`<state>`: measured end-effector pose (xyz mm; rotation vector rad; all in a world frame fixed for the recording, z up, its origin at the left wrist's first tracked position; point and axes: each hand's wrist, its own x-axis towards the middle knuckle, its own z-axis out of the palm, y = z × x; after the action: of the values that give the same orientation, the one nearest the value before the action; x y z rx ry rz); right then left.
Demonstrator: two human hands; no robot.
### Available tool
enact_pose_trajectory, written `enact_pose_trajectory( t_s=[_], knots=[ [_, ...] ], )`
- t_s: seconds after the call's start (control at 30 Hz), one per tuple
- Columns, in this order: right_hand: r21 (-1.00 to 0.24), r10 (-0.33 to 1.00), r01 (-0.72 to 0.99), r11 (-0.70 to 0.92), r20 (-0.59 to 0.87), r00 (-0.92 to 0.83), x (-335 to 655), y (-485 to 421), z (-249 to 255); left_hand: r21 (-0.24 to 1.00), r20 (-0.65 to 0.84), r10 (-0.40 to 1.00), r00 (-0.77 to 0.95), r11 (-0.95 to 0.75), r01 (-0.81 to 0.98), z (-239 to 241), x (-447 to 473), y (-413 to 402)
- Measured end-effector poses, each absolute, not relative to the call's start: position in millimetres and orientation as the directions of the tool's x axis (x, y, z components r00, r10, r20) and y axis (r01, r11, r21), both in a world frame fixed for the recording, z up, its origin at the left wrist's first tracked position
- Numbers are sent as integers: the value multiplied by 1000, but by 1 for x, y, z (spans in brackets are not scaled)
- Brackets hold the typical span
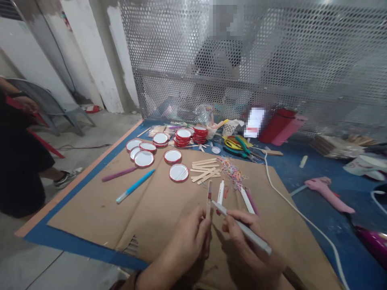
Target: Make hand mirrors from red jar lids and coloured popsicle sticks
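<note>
My left hand (193,233) is closed around the lower part of a wooden craft stick (209,209), held upright. The stick carries a dark reddish patch near its upper end. In my right hand (248,237) is a whitish marker (249,233), slanted with its tip at the stick's edge just below that patch. Beyond my hands lie more craft sticks (204,166) in a loose pile. A white marker (221,192) rests beside a tangle of colourful rubber bands (233,171). Another white pen (247,200) and a purple one lie to its right.
Brown cardboard (99,217) covers the blue table. Red-rimmed jar lids (178,172) sit farther back, near a blue pen (135,186) and purple pen (118,174). Pliers (242,148), a white cable (298,207) and a pink glue gun (329,195) are rightward. A person stands left.
</note>
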<state>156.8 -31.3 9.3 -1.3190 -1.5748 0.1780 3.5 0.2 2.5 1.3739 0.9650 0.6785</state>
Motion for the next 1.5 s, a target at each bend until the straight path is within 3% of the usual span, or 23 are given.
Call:
enact_pose_trajectory(
  t_s=[0.37,0.53,1.0,1.5],
  knots=[
    [-698,818,639,323,545,182,159,-31,4,986,-166,860,483,129,109,0,3,1],
    [-664,815,648,374,569,113,160,-30,7,983,-182,862,474,144,115,4,4,0],
    [-699,815,625,347,554,167,158,-30,9,983,-167,867,470,112,142,5,2,0],
    [-586,770,671,454,637,36,161,-27,15,982,-171,862,477,113,149,1,3,0]
  ],
)
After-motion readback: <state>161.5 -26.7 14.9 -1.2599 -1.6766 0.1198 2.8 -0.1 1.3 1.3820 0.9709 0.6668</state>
